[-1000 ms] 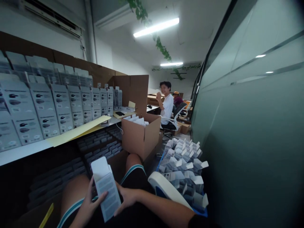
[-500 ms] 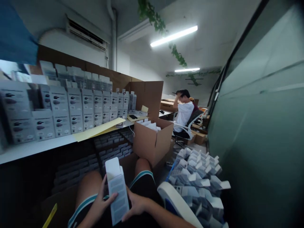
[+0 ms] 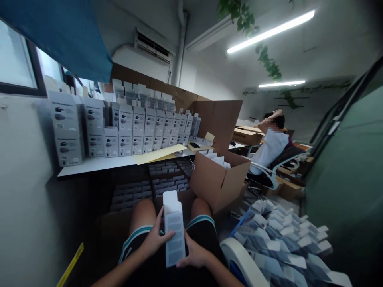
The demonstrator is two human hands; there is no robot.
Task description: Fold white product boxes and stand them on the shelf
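A tall white printed carton (image 3: 175, 241) stands over my lap, its top flap raised. My left hand (image 3: 158, 236) grips it along the left side, the thumb lying across the printed face. On the lower right edge, my right hand (image 3: 193, 253) closes around the same carton, thumb near its bottom corner. Whether anything is inside the carton cannot be made out. Just beyond my knees is an open brown cardboard box (image 3: 220, 185) with white cartons in it.
Rows of white cartons (image 3: 137, 129) stand on the white table (image 3: 95, 164), beside a yellow sheet (image 3: 161, 154) and a phone (image 3: 194, 145). At right, many open cartons (image 3: 287, 239) sit beside my chair's armrest (image 3: 242, 263). A person (image 3: 271, 145) sits further back.
My view has swung left, so the scene sits further right and more wall shows. Both hands keep hold of the carton, now more upright. The seated person leans back more.
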